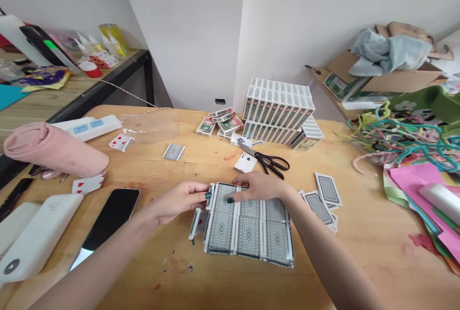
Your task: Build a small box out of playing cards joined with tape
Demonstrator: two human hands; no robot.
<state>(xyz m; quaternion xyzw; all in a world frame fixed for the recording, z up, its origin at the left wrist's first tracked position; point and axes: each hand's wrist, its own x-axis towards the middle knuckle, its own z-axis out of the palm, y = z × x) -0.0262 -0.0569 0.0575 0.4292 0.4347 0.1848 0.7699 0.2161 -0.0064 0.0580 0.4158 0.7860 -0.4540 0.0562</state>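
A flat panel of joined playing cards [248, 235], patterned backs up, lies on the table before me. At its far left corner, my left hand [185, 200] pinches the edge of a card, thumb on top and fingers partly hidden. My right hand [257, 188] grips the panel's far edge, its thumb pressed on the card backs and the other fingers curled over beyond. A folded card with a red pip [200, 223] sticks out at the panel's left side. Black-handled scissors [268, 160] lie just beyond my right hand, over loose cards [246, 162].
Stacked card boxes [276, 109] stand at the back, with several loose boxes [219, 123] beside them. Left are a phone [111, 219], a white power bank [43, 238], a pink roll [55, 149] and a power strip [97, 127]. Loose cards [319, 207] and colourful yarn [406, 130] lie right.
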